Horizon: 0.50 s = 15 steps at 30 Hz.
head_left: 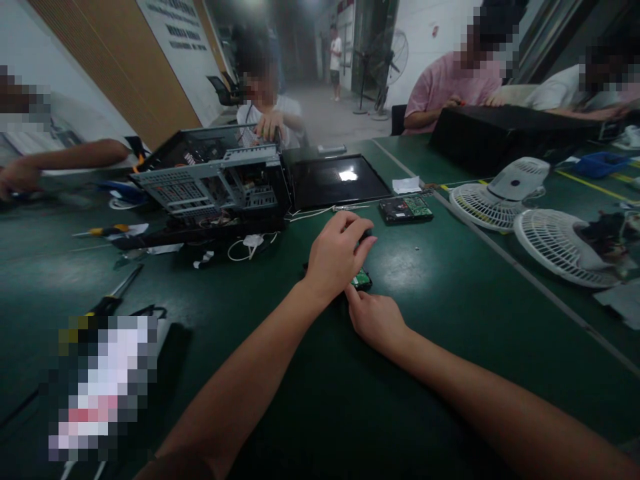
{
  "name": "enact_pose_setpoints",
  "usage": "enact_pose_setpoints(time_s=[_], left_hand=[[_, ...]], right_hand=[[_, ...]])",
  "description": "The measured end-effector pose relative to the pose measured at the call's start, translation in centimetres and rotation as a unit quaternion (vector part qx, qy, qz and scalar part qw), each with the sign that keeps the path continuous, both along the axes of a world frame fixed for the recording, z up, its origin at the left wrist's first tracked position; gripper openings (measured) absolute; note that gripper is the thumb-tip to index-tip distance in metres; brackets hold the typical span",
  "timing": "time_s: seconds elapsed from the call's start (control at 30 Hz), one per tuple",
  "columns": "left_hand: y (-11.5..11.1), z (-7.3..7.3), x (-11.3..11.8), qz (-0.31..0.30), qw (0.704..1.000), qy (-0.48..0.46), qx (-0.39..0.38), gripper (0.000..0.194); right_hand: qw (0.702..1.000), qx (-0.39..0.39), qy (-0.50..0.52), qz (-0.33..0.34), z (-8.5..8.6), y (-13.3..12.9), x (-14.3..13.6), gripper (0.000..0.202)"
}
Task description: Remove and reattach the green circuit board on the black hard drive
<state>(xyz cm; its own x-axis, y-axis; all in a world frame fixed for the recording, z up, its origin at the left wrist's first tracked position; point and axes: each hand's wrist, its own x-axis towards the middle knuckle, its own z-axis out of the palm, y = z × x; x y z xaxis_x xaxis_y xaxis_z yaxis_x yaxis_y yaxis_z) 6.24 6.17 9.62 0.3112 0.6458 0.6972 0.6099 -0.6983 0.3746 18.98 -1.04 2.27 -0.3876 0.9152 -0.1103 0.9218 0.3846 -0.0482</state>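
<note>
Beneath my hands lies a hard drive (361, 279) with a green circuit board, mostly covered by my left hand. My left hand (334, 257) is above it, fingers curled and closed round a dark rounded handle (367, 234); the lower part of that handle is hidden. My right hand (376, 319) is closed at the near edge of the drive, its fingertips against the drive and partly hidden. Farther back on the table rests a second hard drive (406, 209), board side up.
An open computer case (210, 187) stands back left, beside a flat black panel (340, 179). White fan parts (560, 247) lie at right. A screwdriver (113, 293) and a blurred-out lit object (107, 380) are at left. Co-workers sit around the green table (450, 320).
</note>
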Motion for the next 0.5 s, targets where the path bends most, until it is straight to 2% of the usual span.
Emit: enact_pose_setpoints(time_s=[0.33, 0.5], left_hand=[[0.21, -0.01, -0.12, -0.002, 1.000, 0.015, -0.008, 0.018], [0.35, -0.12, -0.12, -0.001, 1.000, 0.008, 0.010, 0.012]], right_hand=[[1.000, 0.002, -0.001, -0.005, 0.20, -0.11, -0.06, 0.045], [1.000, 0.007, -0.002, -0.003, 0.20, -0.11, -0.10, 0.048]])
